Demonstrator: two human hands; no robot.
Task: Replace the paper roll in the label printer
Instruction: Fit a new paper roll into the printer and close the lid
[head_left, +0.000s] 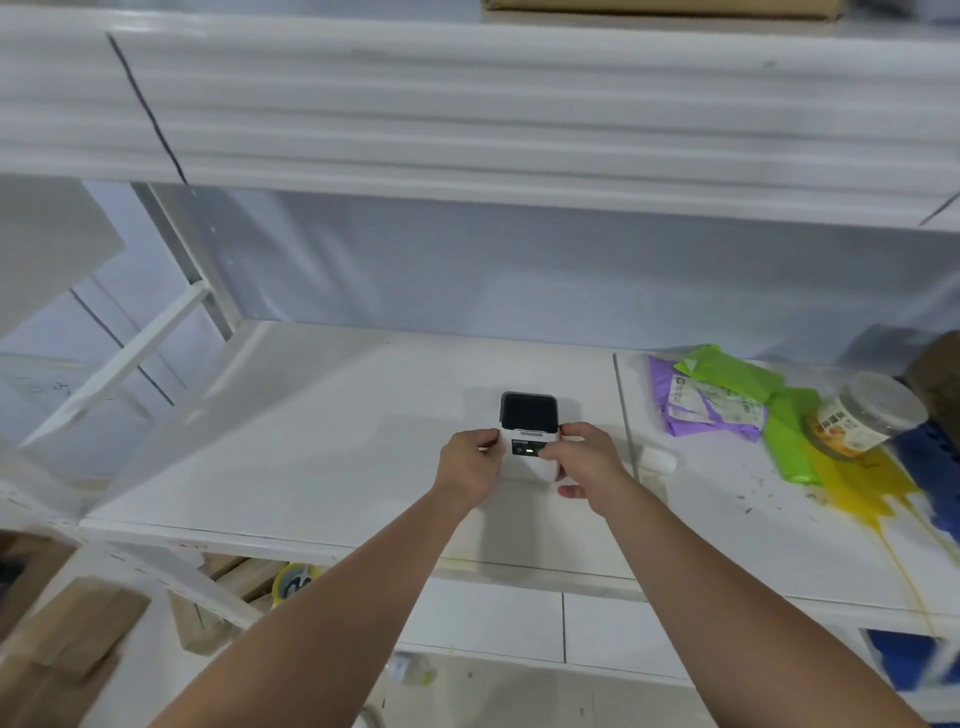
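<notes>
A small white label printer (528, 426) with a dark top cover and a lit panel stands on the white shelf board (311, 441). My left hand (467, 465) grips its left side. My right hand (584, 460) holds its right side, thumb on the front near the panel. The cover looks closed. A small white paper roll (658, 460) lies on the shelf just right of my right hand.
Purple and green plastic bags (727, 400), a clear jar (867, 413) lying on its side and a yellow bag (857, 483) crowd the shelf's right end. An upper shelf (467, 104) hangs overhead. Cardboard and a tape roll (296, 579) lie below.
</notes>
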